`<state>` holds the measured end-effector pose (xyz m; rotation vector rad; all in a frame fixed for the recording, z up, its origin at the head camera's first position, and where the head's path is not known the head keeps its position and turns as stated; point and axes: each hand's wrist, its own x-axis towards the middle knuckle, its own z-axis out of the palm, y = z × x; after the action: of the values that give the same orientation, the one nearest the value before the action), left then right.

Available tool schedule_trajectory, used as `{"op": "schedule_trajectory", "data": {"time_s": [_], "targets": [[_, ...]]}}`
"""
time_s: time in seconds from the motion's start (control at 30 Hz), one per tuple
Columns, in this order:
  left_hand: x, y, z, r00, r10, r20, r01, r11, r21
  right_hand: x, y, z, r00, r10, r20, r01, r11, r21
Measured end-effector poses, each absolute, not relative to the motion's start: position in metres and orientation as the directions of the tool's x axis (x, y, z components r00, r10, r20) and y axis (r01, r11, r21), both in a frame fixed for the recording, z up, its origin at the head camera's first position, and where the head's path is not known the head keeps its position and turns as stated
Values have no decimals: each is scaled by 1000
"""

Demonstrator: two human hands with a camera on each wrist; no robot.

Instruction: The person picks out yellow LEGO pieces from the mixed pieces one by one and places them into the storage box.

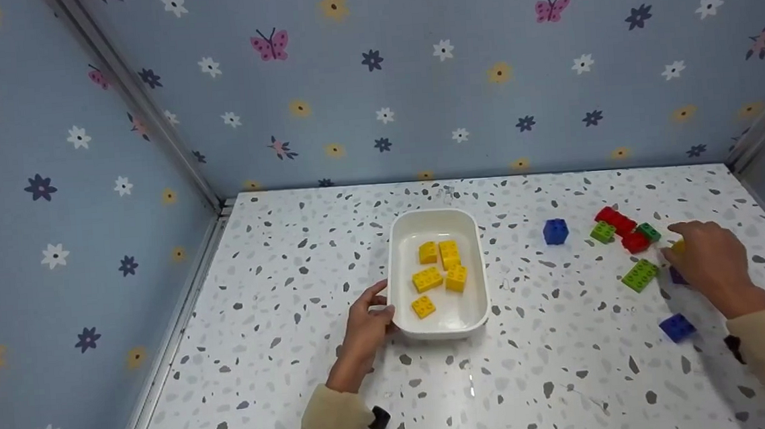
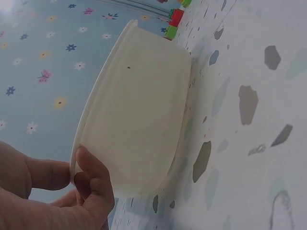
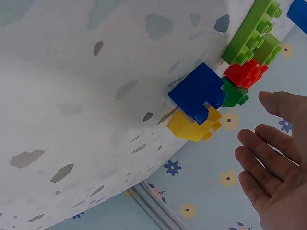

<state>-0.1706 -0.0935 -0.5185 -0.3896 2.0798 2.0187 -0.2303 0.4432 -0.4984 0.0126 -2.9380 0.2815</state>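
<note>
My left hand pinches the rim of a white plastic tub at its left side. In the left wrist view the thumb lies at the rim and a bent finger against the outer wall. Several yellow toy bricks lie inside the tub. My right hand hovers at the right, fingers spread apart and nothing gripped. Close to it are a yellow brick and a dark blue brick, the latter mostly hidden by the hand in the head view.
Beside the right hand lie red bricks, a dark green brick and light green bricks. One blue brick stands nearer the tub, another blue brick nearer the front. Patterned walls enclose the speckled table.
</note>
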Motion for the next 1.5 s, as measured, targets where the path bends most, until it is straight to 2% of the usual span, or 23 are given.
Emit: {"op": "schedule_trajectory", "data": {"time_s": [0.23, 0.93, 1.23, 1.5], "targets": [[-173, -93, -521, -942, -39, -333, -334, 13, 942, -229, 453, -499, -985, 54, 161, 19, 978, -207], [-172, -93, -520, -944, -42, -327, -328, 16, 945, -236, 473, -509, -992, 119, 42, 111, 982, -155], [-172, -93, -520, -944, -38, -329, -330, 6, 944, -239, 473, -510, -991, 131, 15, 127, 976, -175], [-171, -94, -520, -948, -27, -316, -316, 8, 949, -240, 472, -511, -994, 96, 58, 86, 983, -160]]}}
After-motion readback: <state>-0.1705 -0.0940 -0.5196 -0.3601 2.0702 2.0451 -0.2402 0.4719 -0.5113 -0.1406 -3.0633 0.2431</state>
